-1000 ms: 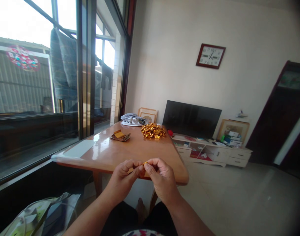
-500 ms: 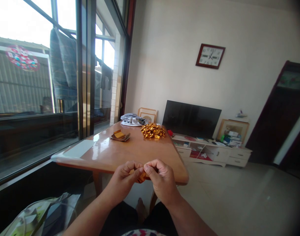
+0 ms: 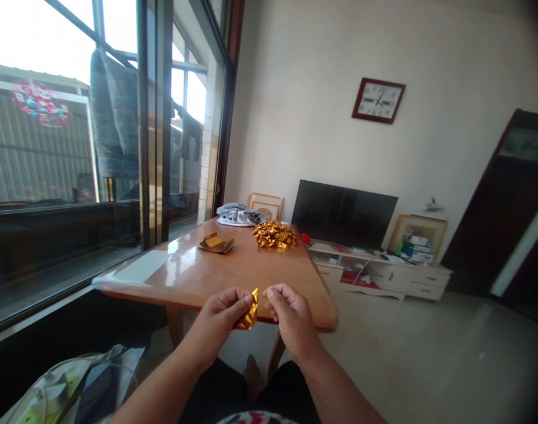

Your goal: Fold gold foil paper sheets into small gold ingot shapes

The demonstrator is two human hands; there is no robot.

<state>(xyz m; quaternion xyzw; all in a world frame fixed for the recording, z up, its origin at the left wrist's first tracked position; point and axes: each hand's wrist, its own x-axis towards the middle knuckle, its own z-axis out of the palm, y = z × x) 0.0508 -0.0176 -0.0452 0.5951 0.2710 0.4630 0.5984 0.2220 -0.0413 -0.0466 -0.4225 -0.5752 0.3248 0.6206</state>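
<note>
A small folded piece of gold foil paper (image 3: pixel 249 314) is pinched between both hands just in front of the wooden table's (image 3: pixel 233 274) near edge. My left hand (image 3: pixel 220 321) grips its lower left side with curled fingers. My right hand (image 3: pixel 289 315) pinches its right corner with thumb and forefinger. Farther back on the table lie a heap of folded gold foil pieces (image 3: pixel 274 234) and a small stack of flat gold sheets (image 3: pixel 216 242).
A bundle of grey and white cloth (image 3: pixel 237 215) rests at the table's far end. A large window (image 3: pixel 75 129) runs along the left. A black TV (image 3: pixel 343 213) on a white cabinet (image 3: pixel 384 271) and a wall clock (image 3: pixel 378 100) stand behind. A bag (image 3: pixel 70 386) lies lower left.
The hands have drawn slightly apart, and the gold foil piece, mostly hidden between the fingertips before, now stands out between them as a pointed folded shape.
</note>
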